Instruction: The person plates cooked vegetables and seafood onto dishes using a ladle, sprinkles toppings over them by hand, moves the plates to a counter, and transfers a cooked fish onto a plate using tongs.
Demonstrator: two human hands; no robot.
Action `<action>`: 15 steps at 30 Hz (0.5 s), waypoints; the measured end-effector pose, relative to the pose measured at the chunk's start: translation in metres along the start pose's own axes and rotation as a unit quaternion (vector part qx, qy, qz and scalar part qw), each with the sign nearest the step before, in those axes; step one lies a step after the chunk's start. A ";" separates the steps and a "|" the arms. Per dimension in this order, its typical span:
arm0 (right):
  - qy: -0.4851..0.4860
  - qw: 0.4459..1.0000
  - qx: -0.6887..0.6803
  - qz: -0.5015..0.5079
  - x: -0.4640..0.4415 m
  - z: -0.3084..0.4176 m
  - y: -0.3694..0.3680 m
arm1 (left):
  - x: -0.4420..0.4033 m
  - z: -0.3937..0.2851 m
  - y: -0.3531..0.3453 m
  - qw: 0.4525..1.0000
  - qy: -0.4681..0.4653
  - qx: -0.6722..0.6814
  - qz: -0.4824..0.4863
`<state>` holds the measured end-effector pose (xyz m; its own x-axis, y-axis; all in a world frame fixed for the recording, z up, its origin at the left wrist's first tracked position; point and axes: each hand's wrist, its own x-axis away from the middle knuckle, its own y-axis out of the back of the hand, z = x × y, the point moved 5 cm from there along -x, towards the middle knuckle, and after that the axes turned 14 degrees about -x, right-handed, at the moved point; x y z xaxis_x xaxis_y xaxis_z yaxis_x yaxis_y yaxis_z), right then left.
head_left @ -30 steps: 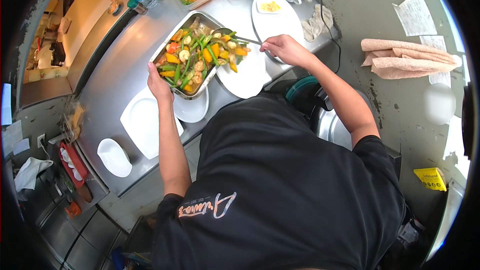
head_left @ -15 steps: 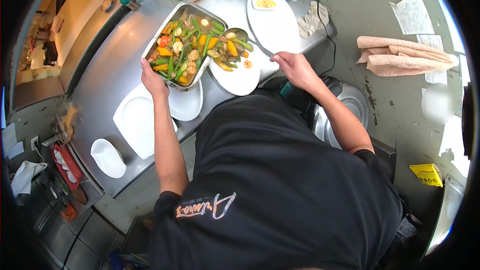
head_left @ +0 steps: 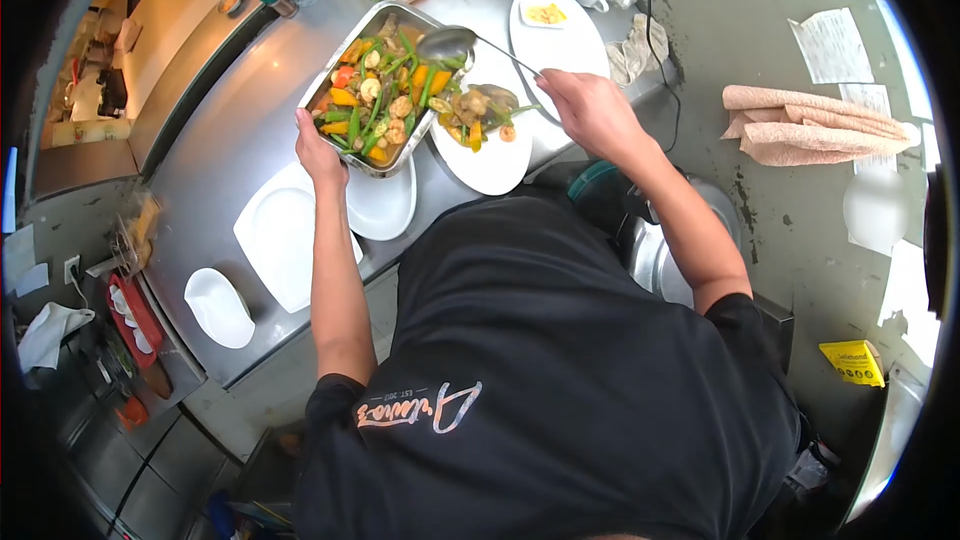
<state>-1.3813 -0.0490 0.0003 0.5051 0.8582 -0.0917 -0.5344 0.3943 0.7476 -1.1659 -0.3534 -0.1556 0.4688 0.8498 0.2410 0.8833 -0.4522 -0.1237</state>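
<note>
The metal pan (head_left: 422, 128), heaped with a glossy vegetable mix (head_left: 375, 90), is at the left hand (head_left: 320, 152), its right side just over the edge of a white oval plate (head_left: 495, 178). Half a second ago the spoon (head_left: 447, 42) was low over that plate with food about its bowl; now the bowl is back over the pan's far right corner, with no food showing on it. The serving (head_left: 478, 112) on the plate looks fuller than it was, with brownish pieces on top. One spoonful seems to have been passed across, while most of the mix is in the pan.

The two hands are apart: the left is clamped on the pan's near left corner, its fingers underneath hidden, and the right hand (head_left: 588, 112) is closed around the spoon's thin handle.

The pan is shiny, straight-walled steel with rounded corners and a narrow rim. Its contents are wet with sauce: slender green lengths, chunky yellow-orange blocks, pale rounded pieces. The spoon has a deep, dark, reflective oval bowl. Smooth white crockery lies on the brushed-metal table (head_left: 215, 165): a rounded dish (head_left: 385, 208) below the pan, a broad square-cornered plate (head_left: 280, 240) and a curved bowl (head_left: 220, 312).
</note>
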 end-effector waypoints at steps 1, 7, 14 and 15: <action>0.010 1.000 0.015 0.006 -0.015 0.003 -0.005 | 0.001 -0.002 -0.002 1.000 0.004 0.003 0.008; 0.060 0.987 0.144 0.030 -0.071 0.009 -0.051 | 0.014 -0.020 -0.018 0.999 -0.018 -0.005 0.036; -0.038 0.989 -0.131 0.051 -0.083 0.003 -0.055 | 0.018 -0.028 -0.026 1.000 0.009 -0.015 0.003; -0.097 0.977 -0.166 0.088 -0.085 -0.005 -0.057 | 0.017 -0.029 -0.026 1.000 0.013 -0.023 0.004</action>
<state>-1.3966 -0.1427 -0.0375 0.4874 0.8565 0.1699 -0.7990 0.3589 0.4825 -1.1810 -0.3350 -0.1208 0.4743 0.8392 0.2660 0.8785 -0.4710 -0.0804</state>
